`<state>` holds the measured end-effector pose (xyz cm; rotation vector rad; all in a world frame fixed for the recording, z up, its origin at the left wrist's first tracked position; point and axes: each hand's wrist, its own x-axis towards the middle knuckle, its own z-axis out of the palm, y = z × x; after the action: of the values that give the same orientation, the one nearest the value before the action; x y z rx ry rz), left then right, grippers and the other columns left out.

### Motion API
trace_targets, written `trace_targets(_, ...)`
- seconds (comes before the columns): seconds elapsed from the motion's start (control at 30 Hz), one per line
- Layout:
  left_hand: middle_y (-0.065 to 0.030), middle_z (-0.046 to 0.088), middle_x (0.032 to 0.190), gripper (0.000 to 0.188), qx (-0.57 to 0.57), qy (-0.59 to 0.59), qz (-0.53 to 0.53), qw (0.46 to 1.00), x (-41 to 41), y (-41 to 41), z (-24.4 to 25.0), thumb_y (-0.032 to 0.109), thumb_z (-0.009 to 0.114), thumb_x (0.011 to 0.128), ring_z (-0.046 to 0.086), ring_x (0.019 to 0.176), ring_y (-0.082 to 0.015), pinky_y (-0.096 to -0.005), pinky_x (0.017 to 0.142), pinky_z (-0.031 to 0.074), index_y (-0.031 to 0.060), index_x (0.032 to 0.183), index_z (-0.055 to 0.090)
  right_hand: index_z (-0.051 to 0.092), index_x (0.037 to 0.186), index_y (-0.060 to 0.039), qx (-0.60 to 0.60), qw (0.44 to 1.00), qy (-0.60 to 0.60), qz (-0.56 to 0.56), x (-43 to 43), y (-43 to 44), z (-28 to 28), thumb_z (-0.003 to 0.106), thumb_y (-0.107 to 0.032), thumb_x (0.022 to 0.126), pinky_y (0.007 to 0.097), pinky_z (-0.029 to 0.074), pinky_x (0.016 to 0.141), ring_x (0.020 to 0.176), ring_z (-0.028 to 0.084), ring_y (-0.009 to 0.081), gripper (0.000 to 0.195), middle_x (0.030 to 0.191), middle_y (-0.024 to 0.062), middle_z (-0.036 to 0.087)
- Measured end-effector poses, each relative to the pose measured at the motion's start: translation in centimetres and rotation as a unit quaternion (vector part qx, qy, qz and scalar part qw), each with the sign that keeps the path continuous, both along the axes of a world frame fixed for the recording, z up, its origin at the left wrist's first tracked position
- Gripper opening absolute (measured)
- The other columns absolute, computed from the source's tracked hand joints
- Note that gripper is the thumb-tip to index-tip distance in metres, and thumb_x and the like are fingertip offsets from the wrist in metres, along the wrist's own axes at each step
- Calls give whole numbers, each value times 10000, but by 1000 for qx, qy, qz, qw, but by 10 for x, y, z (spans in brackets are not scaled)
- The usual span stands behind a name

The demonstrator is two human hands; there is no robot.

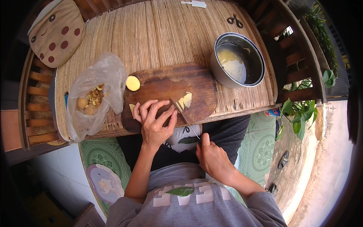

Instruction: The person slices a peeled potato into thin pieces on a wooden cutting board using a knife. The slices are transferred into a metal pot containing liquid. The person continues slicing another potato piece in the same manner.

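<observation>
My right hand point(213, 156) grips a knife point(185, 120) by its handle, with the blade reaching over the near edge of a wooden cutting board point(167, 73). My left hand point(156, 122) rests on the board left of the blade, fingers spread and fingertips down; whether something lies beneath them I cannot tell. Thin pale-yellow slices, apparently potato point(185, 100), lie just right of the blade. A round cut potato piece point(133, 83) sits at the board's upper left edge. Another pale piece point(132, 110) shows partly beside my left fingers.
Left of the board, a clear plastic bag point(109, 66) holds whole potatoes point(90, 109) and peelings. A metal pot point(236, 61) with cloudy liquid and pale pieces stands at the right. Black scissors point(235, 21) and a white tag-shaped item point(195, 4) lie farther back; a cushion point(58, 34) leans at back left.
</observation>
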<state>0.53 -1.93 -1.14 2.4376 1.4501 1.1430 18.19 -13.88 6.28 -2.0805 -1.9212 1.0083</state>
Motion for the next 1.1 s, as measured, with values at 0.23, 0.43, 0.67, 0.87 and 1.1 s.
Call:
trace_targets(0.23,69,694,1105,167,1,-7,-3,1000,0,0,-1,196,842,753,574,1126,-205,-513,1140,243,186,918,817,417,1019,17,23,999,32,-15,0,7,-14,535,-187,1030,522,559,529,633,675,472,236,733,277,654)
trace_targets(0.43,67,697,1095,161,9,-11,-3,1000,0,1,-2,195,842,756,573,1124,-205,-511,1137,244,189,916,819,422,1002,11,25,998,45,-22,5,5,-5,545,-174,1024,539,547,539,627,669,477,224,723,275,660)
trace_targets(0.67,71,699,1091,149,16,-8,2,1000,0,0,-2,192,839,760,569,1131,-203,-508,1140,238,187,908,821,424,1007,12,24,999,45,-11,6,-4,8,553,-183,1025,532,546,528,623,668,474,234,715,271,658)
trace_targets(0.87,74,699,1092,149,18,-11,-1,1000,0,0,-2,195,842,756,570,1130,-201,-507,1139,240,181,903,820,429,1024,10,11,1000,19,-14,3,-7,14,535,-209,1035,525,559,522,630,677,468,244,729,268,662)
trace_targets(1.1,75,701,1092,142,14,-8,4,1000,1,-1,-1,189,838,758,573,1130,-203,-511,1140,237,181,898,819,403,1034,10,-22,999,-27,-20,-4,-8,14,540,-197,1027,556,548,554,650,659,504,248,761,304,651)
